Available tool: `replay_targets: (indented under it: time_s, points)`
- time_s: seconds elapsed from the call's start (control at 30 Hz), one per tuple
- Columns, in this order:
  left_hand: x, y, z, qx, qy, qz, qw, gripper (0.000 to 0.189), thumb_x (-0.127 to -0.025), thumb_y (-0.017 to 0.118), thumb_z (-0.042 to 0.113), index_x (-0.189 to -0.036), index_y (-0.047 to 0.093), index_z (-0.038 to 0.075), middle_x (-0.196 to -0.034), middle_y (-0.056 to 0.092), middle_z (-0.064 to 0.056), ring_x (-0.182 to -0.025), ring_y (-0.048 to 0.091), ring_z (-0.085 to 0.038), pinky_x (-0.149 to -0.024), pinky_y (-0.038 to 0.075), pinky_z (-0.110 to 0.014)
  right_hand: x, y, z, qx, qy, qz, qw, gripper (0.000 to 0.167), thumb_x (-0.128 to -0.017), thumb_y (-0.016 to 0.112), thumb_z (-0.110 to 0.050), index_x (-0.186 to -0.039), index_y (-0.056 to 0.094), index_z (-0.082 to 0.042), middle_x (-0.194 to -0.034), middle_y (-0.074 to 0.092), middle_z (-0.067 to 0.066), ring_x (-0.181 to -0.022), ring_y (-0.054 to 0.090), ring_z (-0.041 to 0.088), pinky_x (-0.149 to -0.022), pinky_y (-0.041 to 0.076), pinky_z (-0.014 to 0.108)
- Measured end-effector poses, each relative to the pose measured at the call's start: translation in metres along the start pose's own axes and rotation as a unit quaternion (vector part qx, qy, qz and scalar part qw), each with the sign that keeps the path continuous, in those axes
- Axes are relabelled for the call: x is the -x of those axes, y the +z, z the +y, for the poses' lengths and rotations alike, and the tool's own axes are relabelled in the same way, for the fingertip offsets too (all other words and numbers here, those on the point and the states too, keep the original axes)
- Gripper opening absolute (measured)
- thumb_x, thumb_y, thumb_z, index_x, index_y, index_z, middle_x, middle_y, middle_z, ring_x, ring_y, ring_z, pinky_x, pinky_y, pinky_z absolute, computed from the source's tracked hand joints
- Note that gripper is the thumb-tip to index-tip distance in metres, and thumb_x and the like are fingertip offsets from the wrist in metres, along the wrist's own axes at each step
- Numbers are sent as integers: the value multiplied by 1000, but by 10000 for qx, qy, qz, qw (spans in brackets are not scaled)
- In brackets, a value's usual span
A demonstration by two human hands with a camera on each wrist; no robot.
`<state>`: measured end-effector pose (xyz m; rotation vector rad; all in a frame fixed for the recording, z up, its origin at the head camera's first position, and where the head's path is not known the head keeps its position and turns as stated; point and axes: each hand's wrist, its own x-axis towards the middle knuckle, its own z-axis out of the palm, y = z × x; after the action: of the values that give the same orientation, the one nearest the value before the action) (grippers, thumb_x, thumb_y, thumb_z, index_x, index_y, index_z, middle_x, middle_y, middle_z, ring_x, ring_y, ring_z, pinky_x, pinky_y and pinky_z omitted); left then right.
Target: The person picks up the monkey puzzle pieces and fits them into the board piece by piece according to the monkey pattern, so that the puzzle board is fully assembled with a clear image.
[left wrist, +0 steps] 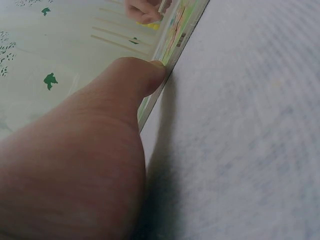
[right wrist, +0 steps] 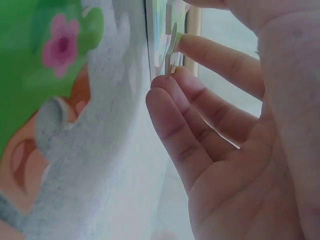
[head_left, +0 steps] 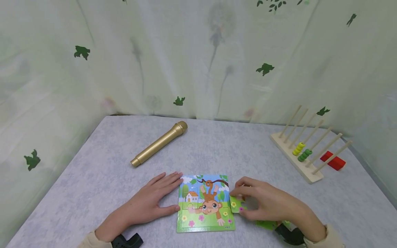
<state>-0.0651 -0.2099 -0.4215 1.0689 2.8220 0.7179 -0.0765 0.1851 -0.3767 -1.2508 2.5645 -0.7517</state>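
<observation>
Green puzzle piece, pink-and-yellow flower print

A flowered green piece is held just right of the flat monkey puzzle.

Two hands, one puzzle, one microphone, one rack, seven pegs

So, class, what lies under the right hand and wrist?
At least one green puzzle piece; the right hand and black wrist strap hide part in the head view.
</observation>
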Motion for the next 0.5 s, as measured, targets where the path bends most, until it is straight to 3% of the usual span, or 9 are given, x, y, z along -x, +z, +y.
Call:
replay_targets:
  time_s: [0.5]
  points:
    - [1,1,-1,-136,121,108,9998,78,-98,60,60,-158,43,13,-167,36,-3,-154,33,-22,-127,-1,-18,-18,-2,-15,295,-190,-40,9994,33,-93,76,-27,-125,72,-29,-121,57,-14,-93,59,-1,-79,55,19]
